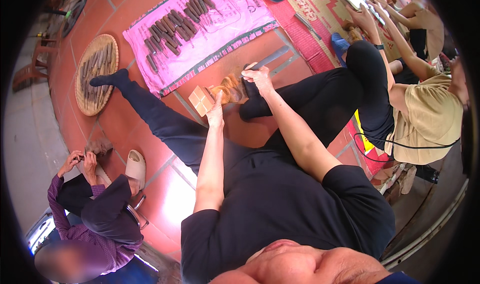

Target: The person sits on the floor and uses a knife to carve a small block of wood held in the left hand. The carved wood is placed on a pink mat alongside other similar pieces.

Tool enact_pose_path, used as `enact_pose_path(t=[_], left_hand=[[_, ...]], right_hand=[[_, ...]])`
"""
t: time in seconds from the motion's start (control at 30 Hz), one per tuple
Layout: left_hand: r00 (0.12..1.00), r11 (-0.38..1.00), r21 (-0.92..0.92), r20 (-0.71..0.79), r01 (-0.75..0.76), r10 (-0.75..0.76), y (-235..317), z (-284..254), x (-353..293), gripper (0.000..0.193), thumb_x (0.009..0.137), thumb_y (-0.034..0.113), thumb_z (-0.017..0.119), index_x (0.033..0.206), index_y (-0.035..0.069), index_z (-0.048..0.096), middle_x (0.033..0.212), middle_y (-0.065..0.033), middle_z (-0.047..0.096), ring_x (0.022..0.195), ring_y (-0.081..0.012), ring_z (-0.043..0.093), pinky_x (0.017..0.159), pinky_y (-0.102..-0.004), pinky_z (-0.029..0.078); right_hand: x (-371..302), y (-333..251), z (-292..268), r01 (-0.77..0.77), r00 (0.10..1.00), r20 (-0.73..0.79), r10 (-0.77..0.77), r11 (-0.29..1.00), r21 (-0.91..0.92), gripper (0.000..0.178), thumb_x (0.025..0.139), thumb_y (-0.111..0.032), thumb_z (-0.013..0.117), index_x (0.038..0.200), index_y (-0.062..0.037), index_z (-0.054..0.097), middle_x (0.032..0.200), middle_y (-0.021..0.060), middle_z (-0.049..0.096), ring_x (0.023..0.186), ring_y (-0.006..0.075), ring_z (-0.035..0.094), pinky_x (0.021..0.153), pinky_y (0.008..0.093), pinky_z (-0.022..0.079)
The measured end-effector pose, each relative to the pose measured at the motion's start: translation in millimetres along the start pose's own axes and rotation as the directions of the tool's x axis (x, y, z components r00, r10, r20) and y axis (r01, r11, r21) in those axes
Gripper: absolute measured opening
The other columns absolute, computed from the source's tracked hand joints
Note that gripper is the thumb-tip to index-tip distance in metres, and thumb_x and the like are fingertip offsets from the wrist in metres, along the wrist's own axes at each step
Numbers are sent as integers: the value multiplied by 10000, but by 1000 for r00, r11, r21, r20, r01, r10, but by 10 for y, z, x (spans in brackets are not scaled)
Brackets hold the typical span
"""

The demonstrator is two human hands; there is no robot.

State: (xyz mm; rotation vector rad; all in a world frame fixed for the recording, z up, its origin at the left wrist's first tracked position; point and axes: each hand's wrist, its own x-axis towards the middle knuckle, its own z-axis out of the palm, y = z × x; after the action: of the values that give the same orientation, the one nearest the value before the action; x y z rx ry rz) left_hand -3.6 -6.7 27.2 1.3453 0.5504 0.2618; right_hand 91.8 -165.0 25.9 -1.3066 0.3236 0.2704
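My left hand [216,113] is closed around a carved brown wooden piece [231,88] with a pale, square block end [201,101] marked by crossing lines. The piece is tilted low over the tiled floor between my legs. Just right of it, my right hand [258,79] is closed on the dark handle of a knife. Its long grey blade [272,56] points away to the upper right, apart from the wood. My right fingers partly hide the handle.
Ahead lies a pink sack [200,59] bearing rows of dark brown sticks [175,26]. A round woven tray [115,59] of similar sticks stands left, by my foot. A red mat [312,44] is at right. People sit at lower left and right.
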Motion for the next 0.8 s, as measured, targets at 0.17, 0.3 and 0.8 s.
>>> enact_pose_path(t=[0.17, 0.3, 0.8], left_hand=[[998, 997, -47, 13, 68, -67, -118, -58, 43, 468, 823, 112, 654, 1236, 57, 439, 1167, -50, 484, 1074, -152, 460, 946, -306, 374], [994, 992, -66, 21, 110, -109, -98, -70, 31, 494, 822, 104, 650, 1258, 52, 424, 1185, -49, 477, 1097, -153, 448, 957, -310, 365], [989, 990, -30, -44, 141, -142, -181, -74, 85, 501, 817, 119, 658, 1256, 51, 428, 1183, -54, 483, 1085, -146, 461, 936, -303, 388]], right_hand=[[20, 90, -2, 8, 999, 32, -6, 999, -46, 83, 683, -40, 679, 675, -45, 597, 619, 33, 590, 534, 92, 545, 498, 210, 420], [19, 190, 37, 1, 999, 53, 2, 999, -45, 93, 664, -23, 681, 658, -36, 590, 605, 35, 579, 525, 89, 529, 485, 208, 399], [54, 143, 153, -32, 994, 68, 85, 822, -568, 156, 680, -166, 693, 775, -42, 680, 681, 52, 660, 552, 135, 606, 554, 273, 466]])
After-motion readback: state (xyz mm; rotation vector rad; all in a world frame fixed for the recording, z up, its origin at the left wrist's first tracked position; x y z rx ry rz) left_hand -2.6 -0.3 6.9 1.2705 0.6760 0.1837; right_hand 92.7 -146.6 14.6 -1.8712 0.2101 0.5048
